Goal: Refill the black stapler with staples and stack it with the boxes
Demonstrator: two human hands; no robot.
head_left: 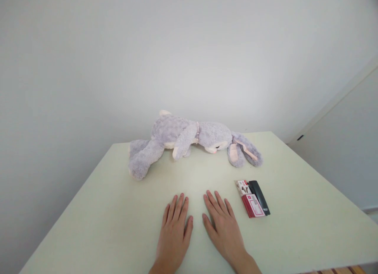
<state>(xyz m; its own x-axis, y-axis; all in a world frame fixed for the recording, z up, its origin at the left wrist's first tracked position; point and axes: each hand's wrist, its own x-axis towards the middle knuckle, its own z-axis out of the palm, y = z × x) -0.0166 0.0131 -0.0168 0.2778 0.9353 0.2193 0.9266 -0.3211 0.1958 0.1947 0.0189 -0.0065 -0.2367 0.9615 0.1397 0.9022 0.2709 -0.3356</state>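
Palm down on the pale table [118, 226], my left hand [174, 234] lies flat with its fingers stretched out. My right hand [223, 228] rests the same way beside it, a gap between the two thumbs. Neither holds anything. To the right of my right hand, not touching it, lies a black stapler [259, 196] alongside a small white box with a picture on it [243, 187] and a red and white box [254, 206]. Beyond both hands a grey-lilac plush rabbit [174, 130] lies on its side, ears to the right.
A plain light wall [189, 61] rises behind the table. On the right is a pale door or panel [339, 136] with a small dark fitting [300, 138] near its edge. Wooden slats [344, 270] show below the table's front right edge.
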